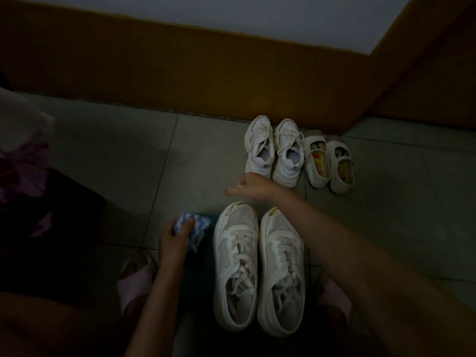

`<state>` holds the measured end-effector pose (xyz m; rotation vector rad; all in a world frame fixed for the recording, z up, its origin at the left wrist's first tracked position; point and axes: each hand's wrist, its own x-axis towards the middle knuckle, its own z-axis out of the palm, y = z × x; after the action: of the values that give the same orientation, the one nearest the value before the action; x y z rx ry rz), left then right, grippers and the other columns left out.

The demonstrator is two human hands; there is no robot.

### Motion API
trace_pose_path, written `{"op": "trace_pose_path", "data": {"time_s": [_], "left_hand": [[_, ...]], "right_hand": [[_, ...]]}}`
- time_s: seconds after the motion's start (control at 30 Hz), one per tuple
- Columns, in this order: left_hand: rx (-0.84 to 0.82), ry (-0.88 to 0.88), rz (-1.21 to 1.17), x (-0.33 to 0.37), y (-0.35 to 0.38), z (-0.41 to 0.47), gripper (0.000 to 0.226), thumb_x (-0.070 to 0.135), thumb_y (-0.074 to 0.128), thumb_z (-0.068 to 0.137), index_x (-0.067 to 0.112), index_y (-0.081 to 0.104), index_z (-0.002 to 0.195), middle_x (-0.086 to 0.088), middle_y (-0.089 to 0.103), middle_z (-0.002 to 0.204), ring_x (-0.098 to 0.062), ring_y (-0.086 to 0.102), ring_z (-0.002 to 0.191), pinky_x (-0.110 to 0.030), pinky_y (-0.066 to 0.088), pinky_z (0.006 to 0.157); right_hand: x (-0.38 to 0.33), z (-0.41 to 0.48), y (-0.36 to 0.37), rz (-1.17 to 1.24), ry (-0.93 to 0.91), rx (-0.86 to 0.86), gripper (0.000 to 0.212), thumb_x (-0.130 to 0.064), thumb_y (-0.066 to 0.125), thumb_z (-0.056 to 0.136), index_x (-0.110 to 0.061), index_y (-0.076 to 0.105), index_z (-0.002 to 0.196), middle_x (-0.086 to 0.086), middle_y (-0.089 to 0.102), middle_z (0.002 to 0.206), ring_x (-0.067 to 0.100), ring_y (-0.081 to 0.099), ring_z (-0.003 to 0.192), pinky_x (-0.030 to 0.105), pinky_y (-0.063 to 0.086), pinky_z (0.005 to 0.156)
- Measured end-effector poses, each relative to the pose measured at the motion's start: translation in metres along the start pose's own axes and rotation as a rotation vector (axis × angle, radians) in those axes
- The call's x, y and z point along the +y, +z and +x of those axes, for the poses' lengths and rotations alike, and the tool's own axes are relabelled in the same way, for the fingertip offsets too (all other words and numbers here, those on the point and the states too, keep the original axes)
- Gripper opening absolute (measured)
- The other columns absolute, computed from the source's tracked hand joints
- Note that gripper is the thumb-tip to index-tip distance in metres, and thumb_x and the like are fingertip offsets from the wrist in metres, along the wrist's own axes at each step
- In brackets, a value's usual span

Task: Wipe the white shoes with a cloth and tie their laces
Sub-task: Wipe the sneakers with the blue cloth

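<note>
right hand point(251, 188) blurred, fabric point(23, 150) cut off

You are stretching your right hand point(251, 188) forward and across, fingers loosely extended and holding nothing, while your left hand point(176, 237) is gripping a bunched cloth point(197, 224).

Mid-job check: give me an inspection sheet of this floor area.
Surface: grey tiled floor, dimly lit.
Job's things: near white lace-up pair side by side; far white laced pair by the wall; blue-white cloth left of the near pair.
Clutter: strap shoes beside the far pair.
Hands: left hand grips the cloth; right hand beyond the near pair's toes, blurred, apparently empty.
Cables: nothing seen.
Surroundings: brown wall band; purple fabric at left.
</note>
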<state>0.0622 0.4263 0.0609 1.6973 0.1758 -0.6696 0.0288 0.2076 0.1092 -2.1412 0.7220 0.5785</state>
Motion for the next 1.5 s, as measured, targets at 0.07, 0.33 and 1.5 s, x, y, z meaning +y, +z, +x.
{"op": "trace_pose_path", "data": {"time_s": [0.07,0.33,1.5], "left_hand": [[0.000,-0.005,0.004,0.001,0.001,-0.001,0.009,0.010,0.058,0.090,0.003,0.058,0.096,-0.012,0.061,0.080,-0.023,0.056,0.074,-0.018,0.048,0.055],[-0.003,-0.062,0.003,-0.002,-0.002,0.002,0.016,0.016,0.060,0.090,0.004,0.062,0.100,-0.023,0.064,0.101,-0.031,0.060,0.089,-0.041,0.049,0.080],[-0.041,-0.013,0.046,0.008,0.000,-0.010,0.017,0.011,0.053,0.092,0.001,0.057,0.106,-0.016,0.059,0.086,-0.008,0.060,0.057,-0.020,0.049,0.054]], "right_hand": [[0.003,-0.001,-0.002,0.017,0.013,0.026,0.044,-0.053,0.057,0.084,-0.024,0.033,0.061,-0.006,0.033,0.063,0.011,0.032,0.056,0.027,0.024,0.050],[0.038,-0.007,-0.005,0.076,0.019,0.140,0.047,-0.039,0.058,0.084,-0.022,0.026,0.054,0.000,0.025,0.054,0.014,0.030,0.053,0.030,0.022,0.056],[0.047,-0.014,0.006,0.347,-0.003,0.257,0.043,-0.037,0.061,0.086,-0.020,0.034,0.058,-0.005,0.032,0.058,0.008,0.034,0.054,0.028,0.027,0.057]]}}
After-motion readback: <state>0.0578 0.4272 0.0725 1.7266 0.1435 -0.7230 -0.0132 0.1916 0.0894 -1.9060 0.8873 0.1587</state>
